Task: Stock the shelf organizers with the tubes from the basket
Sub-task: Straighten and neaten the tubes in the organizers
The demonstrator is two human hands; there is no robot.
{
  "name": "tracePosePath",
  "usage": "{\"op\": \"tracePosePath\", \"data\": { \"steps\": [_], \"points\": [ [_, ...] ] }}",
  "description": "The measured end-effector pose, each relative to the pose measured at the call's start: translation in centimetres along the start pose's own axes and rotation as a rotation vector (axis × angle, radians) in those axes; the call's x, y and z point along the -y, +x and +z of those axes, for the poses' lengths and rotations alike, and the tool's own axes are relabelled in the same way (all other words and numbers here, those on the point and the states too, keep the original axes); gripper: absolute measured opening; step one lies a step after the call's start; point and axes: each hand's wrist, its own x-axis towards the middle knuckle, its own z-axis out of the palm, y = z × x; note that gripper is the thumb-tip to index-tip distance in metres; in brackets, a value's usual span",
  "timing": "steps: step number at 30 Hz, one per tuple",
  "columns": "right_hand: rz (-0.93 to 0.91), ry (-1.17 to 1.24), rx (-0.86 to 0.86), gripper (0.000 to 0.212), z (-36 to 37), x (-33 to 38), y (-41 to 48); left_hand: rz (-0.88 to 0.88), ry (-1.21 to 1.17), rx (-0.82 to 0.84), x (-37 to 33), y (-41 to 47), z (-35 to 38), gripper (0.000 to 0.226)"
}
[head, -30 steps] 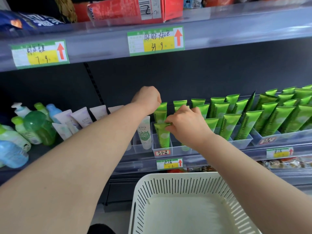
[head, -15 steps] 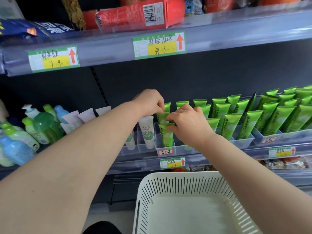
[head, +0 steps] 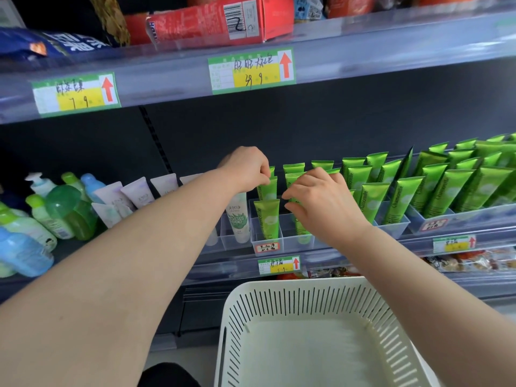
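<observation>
Green tube (head: 302, 231) between fingers (head: 290, 195) of right hand (head: 324, 205)

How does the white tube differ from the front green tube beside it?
The white tube has a green panel; the front green tube is green all over. The white tube's characters run across its top; the green tube's lettering runs up its side. Both stand crimped end up in clear organizers.

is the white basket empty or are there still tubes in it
Empty, as far as shown: the basket shows only its bare white floor, no tubes; its near edge is out of frame.
</observation>
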Motion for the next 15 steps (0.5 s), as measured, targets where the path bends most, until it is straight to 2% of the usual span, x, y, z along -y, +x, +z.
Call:
{"op": "tracePosePath", "data": {
  "steps": [7,15],
  "points": [
    [0.004,0.000,0.017,0.021,-0.3,0.1,-0.1,-0.056,-0.051,-0.024,0.4,-0.6,-0.5,0.015],
    [0.024,-0.016,0.041,0.024,-1.1,0.0,-1.4,-0.020,-0.126,-0.084,-0.8,-2.2,-1.9,0.024]
  ]
}}
